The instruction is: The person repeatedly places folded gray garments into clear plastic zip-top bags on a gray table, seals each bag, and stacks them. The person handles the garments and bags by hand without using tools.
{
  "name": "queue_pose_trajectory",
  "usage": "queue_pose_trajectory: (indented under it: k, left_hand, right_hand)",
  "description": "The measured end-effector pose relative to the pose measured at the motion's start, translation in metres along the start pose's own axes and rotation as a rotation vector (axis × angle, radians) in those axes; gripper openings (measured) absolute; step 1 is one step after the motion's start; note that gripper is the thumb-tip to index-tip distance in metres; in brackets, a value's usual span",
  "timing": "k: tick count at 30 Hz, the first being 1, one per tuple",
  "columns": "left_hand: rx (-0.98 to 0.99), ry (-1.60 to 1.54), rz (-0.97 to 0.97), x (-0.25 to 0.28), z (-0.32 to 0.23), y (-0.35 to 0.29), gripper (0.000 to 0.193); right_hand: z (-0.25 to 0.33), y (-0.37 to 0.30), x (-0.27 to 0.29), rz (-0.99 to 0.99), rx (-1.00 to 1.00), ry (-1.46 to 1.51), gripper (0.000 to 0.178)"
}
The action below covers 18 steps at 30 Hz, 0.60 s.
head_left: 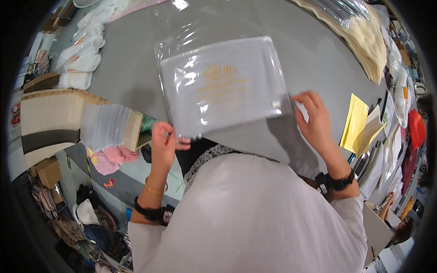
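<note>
A clear, glossy plastic bag (pixel 182 86) with orange print is spread out in front of me over the grey table. Inside it lies a flat, whitish folded piece (pixel 255 93), and the bag's loose film reaches past it toward the far side. At the near left corner, my left hand (pixel 165 140) is closed on the bag's edge between thumb and fingers. My right hand (pixel 314 118) pinches the right edge close to the near right corner, its fingers curled.
An open carton (pixel 52 111) of upright packed sleeves (pixel 107 123) stands left, with pink cloth (pixel 114 159) beside it. Clear bags (pixel 82 59) lie far left. Cream fabric (pixel 364 45) occupies the far right; yellow sheets (pixel 355 123) sit nearer. Another person (pixel 400 232) is at lower right.
</note>
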<state>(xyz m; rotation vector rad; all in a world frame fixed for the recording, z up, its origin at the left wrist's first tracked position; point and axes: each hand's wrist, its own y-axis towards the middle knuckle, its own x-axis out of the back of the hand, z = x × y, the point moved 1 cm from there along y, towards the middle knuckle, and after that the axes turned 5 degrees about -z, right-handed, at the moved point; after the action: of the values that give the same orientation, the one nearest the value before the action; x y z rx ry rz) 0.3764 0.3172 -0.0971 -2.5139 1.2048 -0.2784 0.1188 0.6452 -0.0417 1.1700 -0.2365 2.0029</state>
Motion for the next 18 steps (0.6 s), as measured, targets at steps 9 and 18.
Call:
queue_pose_trajectory:
  k: [9, 18]
  left_hand:
    - [-0.088, 0.042, 0.009, -0.013, -0.008, 0.031, 0.027]
    - [-1.208, 0.976, -0.237, -0.036, -0.017, -0.01, 0.032]
  right_hand:
    - [0.066, 0.029, -0.08, 0.045, 0.571, 0.0, 0.038]
    - [0.065, 0.03, -0.096, -0.026, 0.558, -0.389, 0.067]
